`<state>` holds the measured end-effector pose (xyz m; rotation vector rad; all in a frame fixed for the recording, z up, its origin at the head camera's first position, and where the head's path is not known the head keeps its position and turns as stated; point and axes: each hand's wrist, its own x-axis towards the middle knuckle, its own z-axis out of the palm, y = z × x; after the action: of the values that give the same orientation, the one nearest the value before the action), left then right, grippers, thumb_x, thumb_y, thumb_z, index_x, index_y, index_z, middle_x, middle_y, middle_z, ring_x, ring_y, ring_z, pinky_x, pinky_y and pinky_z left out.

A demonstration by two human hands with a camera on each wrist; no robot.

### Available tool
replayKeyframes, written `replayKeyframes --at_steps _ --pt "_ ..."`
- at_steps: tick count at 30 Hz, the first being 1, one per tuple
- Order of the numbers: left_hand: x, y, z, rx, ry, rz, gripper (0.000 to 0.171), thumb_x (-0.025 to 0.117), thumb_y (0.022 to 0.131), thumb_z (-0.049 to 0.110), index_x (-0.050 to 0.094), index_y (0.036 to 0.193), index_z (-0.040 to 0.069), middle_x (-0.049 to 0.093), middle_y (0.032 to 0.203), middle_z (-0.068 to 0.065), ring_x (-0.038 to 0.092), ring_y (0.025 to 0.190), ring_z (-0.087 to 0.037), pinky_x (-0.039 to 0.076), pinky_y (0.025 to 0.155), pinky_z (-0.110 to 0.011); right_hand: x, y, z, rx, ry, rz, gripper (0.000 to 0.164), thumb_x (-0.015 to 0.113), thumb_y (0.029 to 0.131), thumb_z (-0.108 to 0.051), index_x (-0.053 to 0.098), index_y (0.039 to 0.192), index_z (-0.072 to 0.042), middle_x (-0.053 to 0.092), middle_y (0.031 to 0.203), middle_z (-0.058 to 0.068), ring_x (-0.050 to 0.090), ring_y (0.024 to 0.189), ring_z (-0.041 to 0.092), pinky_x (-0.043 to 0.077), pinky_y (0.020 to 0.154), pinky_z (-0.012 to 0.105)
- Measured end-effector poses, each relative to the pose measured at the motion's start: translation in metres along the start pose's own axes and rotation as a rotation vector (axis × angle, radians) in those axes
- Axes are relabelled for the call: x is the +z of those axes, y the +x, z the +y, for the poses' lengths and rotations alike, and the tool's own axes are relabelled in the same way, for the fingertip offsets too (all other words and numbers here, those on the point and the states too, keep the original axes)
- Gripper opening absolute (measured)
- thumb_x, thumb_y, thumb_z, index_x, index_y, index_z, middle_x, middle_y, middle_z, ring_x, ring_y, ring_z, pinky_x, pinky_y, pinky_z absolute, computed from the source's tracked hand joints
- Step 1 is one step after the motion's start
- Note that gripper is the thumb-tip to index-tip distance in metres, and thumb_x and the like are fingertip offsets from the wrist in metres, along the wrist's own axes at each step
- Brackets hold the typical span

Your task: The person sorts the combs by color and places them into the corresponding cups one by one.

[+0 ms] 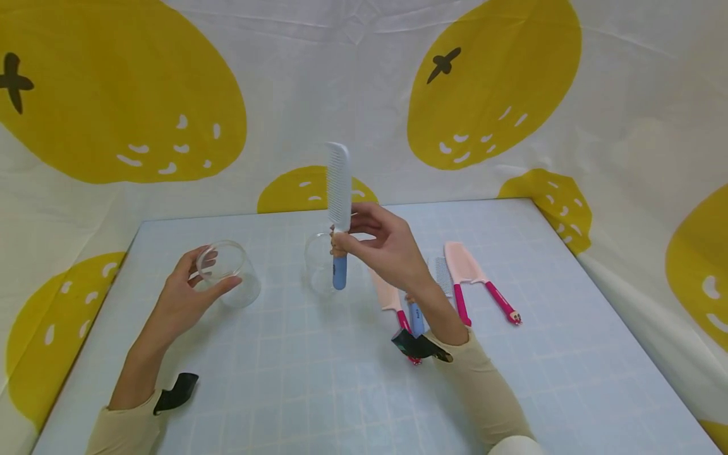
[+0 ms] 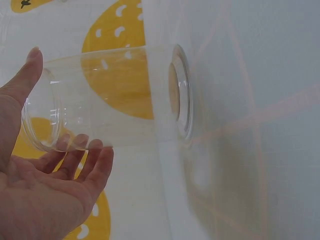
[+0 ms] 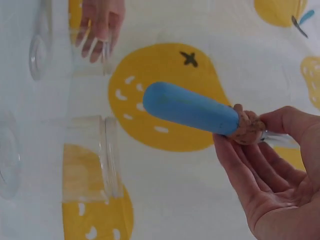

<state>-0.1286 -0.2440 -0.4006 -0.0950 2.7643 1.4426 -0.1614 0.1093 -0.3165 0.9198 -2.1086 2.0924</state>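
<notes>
My right hand [image 1: 392, 249] pinches a white comb [image 1: 339, 189] between thumb and fingers, upright with its teeth facing left. The blue handle [image 3: 187, 107] points down, and a small brown figure sits at its neck, by the fingertips. My left hand [image 1: 181, 306] holds a clear glass cup [image 1: 241, 287] near its rim, thumb on one side and fingers curled along the other. In the left wrist view the cup's base [image 2: 182, 95] is at the tabletop. Between the hands stands a second clear glass cup [image 3: 82, 162], partly behind the comb in the head view.
Right of the cups lie several pink, flat-bladed pieces [image 1: 459, 262] with magenta handles [image 1: 500, 300]. Among them is another comb with a blue handle [image 1: 417, 318], partly covered by my right forearm. A fruit-printed curtain [image 1: 352, 82] hangs behind the pale blue checked tabletop [image 1: 301, 385].
</notes>
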Motion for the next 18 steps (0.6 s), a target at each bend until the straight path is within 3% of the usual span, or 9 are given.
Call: replayKeyframes --at_steps 7,18 --pt "0.0 0.002 -0.002 -0.003 0.004 0.0 0.102 0.075 0.092 0.05 0.017 0.162 0.005 0.033 0.16 -0.026 0.033 0.142 -0.052 0.038 0.107 -0.071 0.021 0.009 0.002 -0.033 -0.05 -0.027 0.038 0.072 0.094 0.001 0.061 0.13 -0.002 0.071 0.116 0.01 0.071 0.106 0.023 0.06 0.093 0.041" --pt "0.001 0.003 -0.001 0.012 -0.006 0.024 0.101 0.077 0.091 0.049 0.019 0.161 0.003 0.034 0.158 -0.027 0.035 0.142 -0.05 0.036 0.109 -0.069 0.055 0.022 0.008 -0.07 0.024 -0.063 0.037 0.073 0.093 0.002 0.062 0.128 0.0 0.071 0.114 0.013 0.072 0.103 0.022 0.06 0.091 0.043"
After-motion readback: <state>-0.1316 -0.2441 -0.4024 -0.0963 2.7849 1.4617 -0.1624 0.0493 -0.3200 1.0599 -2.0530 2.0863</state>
